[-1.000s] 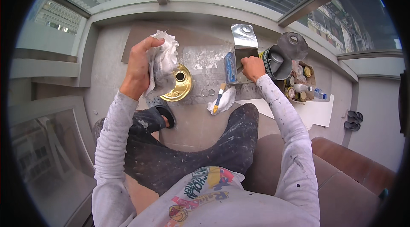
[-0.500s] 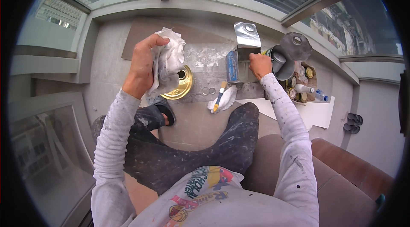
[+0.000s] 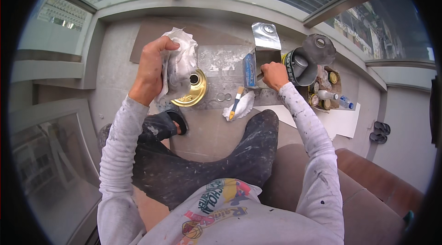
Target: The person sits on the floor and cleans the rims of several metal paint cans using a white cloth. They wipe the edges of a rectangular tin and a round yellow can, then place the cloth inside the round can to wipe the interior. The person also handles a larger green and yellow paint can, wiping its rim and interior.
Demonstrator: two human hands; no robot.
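Observation:
My left hand [image 3: 149,67] is closed around a crumpled white rag [image 3: 182,54], raised in front of me. Behind and below the rag, partly covered by it, is a round gold-coloured tin [image 3: 200,90] with a dark round opening in its top. My right hand [image 3: 275,75] is a fist with the back turned up, over the near right part of a rectangular metal can [image 3: 250,70] with a blue label. The can's cut top, a shiny flap [image 3: 266,37], is folded back. What the right fingers grip is hidden under the hand.
A flat paintbrush [image 3: 236,103] lies on a white cloth [image 3: 246,105], beside two small metal rings [image 3: 224,96]. Right of the can stands a dark paint pail [image 3: 306,74] holding a metal cup [image 3: 300,64], its grey lid [image 3: 320,49] raised behind. Farther right, a cardboard box [image 3: 329,90] holds small jars and bottles.
My right fist has shifted slightly left and toward me over the rectangular can. The left hand still holds the rag, in nearly the same place.

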